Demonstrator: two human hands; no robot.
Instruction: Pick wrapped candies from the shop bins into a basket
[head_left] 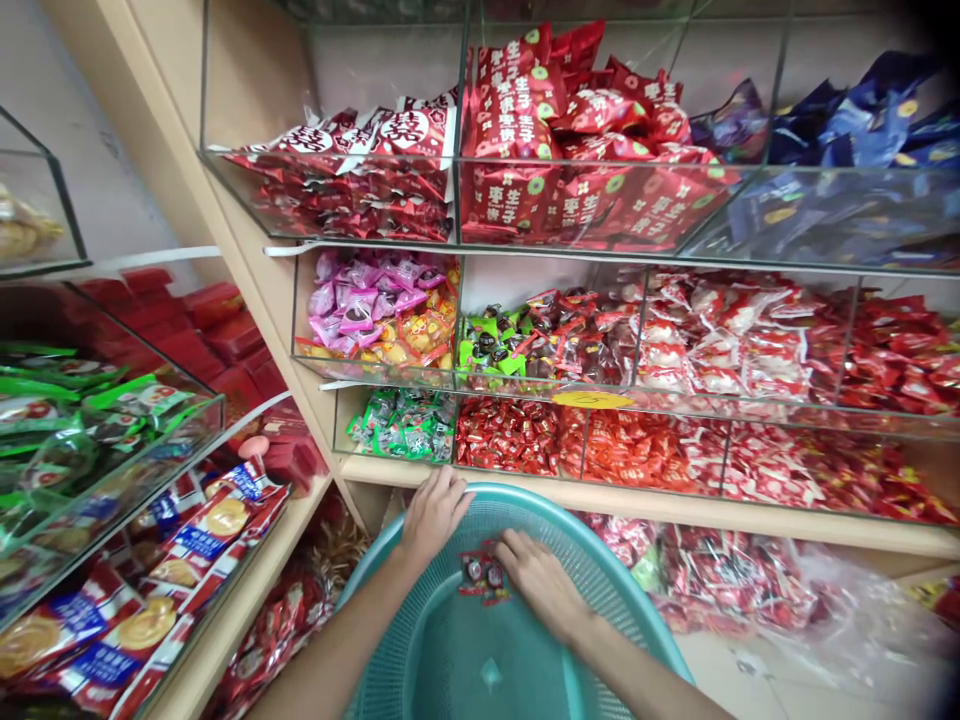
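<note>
A teal plastic basket [637,600] with slotted walls stands in front of me below the shelves. My left hand [435,512] curls its fingers over the basket's far rim. Inside the basket, my right hand [541,580] is palm down with its fingers bent. Several small red-and-dark wrapped candies [482,577] show at its fingertips, near the far inner wall. The fingers seem closed on part of this bunch, though the undersides of the fingers are hidden.
Glass-fronted shelf bins rise ahead, with red packets [517,120], pink-wrapped sweets [360,295] and green-wrapped sweets [405,425]. A wooden shelf edge [675,510] runs just behind the basket. Bagged sweets [735,575] lie at right. Biscuit packs [172,560] fill the left shelf.
</note>
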